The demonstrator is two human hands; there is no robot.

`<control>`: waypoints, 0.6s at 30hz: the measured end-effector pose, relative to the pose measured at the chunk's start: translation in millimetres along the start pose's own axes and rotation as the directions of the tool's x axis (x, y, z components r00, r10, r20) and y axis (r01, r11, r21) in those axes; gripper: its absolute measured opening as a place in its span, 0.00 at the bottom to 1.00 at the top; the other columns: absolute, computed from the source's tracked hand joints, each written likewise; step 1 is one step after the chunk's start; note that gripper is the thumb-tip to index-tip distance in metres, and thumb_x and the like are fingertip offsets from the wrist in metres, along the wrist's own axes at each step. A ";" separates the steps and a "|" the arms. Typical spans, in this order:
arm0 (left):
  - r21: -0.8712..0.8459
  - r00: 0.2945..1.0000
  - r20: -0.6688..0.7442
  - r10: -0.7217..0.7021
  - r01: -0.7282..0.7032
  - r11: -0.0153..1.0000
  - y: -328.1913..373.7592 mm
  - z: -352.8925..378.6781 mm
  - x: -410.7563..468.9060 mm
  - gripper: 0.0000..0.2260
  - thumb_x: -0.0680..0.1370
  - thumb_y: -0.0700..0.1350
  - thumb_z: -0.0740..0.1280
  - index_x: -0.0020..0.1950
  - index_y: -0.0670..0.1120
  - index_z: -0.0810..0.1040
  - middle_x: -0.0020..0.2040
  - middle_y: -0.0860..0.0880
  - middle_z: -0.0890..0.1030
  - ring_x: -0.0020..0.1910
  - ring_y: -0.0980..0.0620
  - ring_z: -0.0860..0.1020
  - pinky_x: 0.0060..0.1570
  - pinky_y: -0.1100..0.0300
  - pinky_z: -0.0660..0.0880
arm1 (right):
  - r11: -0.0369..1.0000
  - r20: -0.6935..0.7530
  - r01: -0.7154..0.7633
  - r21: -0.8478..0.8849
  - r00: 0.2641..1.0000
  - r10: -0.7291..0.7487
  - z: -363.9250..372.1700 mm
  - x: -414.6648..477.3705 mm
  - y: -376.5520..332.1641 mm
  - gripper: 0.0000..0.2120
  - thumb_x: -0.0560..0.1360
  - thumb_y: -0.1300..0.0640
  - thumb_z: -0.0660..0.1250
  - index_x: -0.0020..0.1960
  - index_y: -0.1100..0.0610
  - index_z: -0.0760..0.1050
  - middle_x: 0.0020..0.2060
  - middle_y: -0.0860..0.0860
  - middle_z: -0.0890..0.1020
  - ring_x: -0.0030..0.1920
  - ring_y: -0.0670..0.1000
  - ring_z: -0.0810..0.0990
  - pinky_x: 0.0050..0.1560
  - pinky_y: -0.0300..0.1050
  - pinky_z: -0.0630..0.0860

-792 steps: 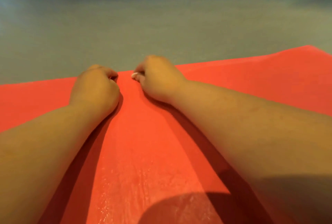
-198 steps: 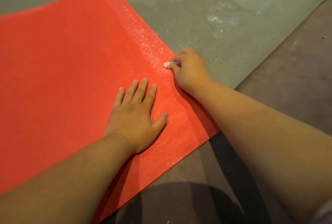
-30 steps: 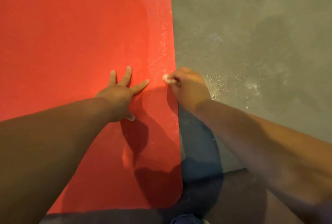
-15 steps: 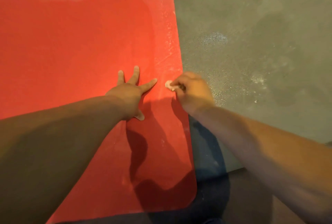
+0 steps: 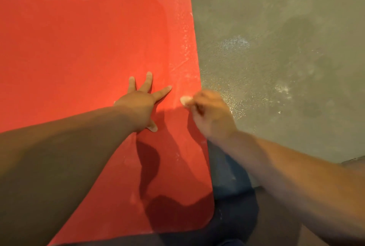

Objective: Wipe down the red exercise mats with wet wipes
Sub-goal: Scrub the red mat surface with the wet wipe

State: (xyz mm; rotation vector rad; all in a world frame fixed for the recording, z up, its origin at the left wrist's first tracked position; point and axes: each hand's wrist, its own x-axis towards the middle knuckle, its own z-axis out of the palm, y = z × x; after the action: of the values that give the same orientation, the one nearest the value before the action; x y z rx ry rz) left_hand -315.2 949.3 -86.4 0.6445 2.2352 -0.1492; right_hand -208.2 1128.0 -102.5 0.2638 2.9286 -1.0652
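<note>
A red exercise mat (image 5: 79, 48) lies flat on the floor and fills the left and centre of the view. Its right edge runs top to bottom, with rounded corners and a damp sheen along that strip. My left hand (image 5: 141, 103) presses flat on the mat, fingers spread. My right hand (image 5: 210, 115) is fisted at the mat's right edge, gripping a small balled-up white wet wipe (image 5: 185, 100) that peeks out at the fingertips and touches the mat. The right hand is motion-blurred.
Grey concrete floor (image 5: 286, 58) with pale dusty and wet specks lies to the right of the mat. A darker floor section shows at the bottom right. My shadow falls across the mat's near corner and the floor beside it.
My right hand with the wipe has stayed along the mat's right edge, sliding slightly nearer. The left hand holds the same flat spot. The view has shifted a little.
</note>
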 end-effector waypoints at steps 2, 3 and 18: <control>-0.002 1.000 0.010 0.001 -0.001 1.000 0.6 -0.1 -0.2 0.56 0.65 0.53 0.79 0.71 0.72 0.36 0.75 0.53 0.29 0.75 0.34 0.38 0.65 0.33 0.64 | 1.000 0.074 0.026 0.015 0.997 -0.027 0.9 -48.3 -0.9 0.05 0.71 0.62 0.70 0.44 0.53 0.82 0.45 0.49 0.80 0.49 0.52 0.78 0.53 0.42 0.72; -0.003 1.000 0.013 0.002 -0.002 1.000 0.7 0.2 -0.1 0.56 0.65 0.53 0.79 0.71 0.72 0.36 0.75 0.53 0.29 0.75 0.34 0.38 0.64 0.33 0.65 | 0.999 0.125 -0.007 0.051 0.992 0.001 -1.3 -63.5 -2.3 0.05 0.72 0.60 0.70 0.45 0.51 0.80 0.45 0.47 0.80 0.48 0.49 0.77 0.52 0.41 0.73; 0.019 1.000 -0.007 0.003 -0.002 1.000 0.3 -0.2 1.6 0.56 0.63 0.54 0.80 0.72 0.71 0.37 0.76 0.52 0.31 0.74 0.32 0.40 0.66 0.37 0.63 | 0.933 0.329 0.360 -0.013 0.882 -0.336 8.8 -70.9 -13.3 0.10 0.72 0.64 0.69 0.54 0.59 0.80 0.46 0.53 0.80 0.47 0.55 0.78 0.52 0.48 0.75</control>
State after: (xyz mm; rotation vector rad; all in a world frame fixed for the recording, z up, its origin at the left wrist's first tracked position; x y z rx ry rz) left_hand -316.1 950.2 -87.4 0.6588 2.2419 -0.1671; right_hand -140.8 1101.5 -95.8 -0.4197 2.7598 -0.9176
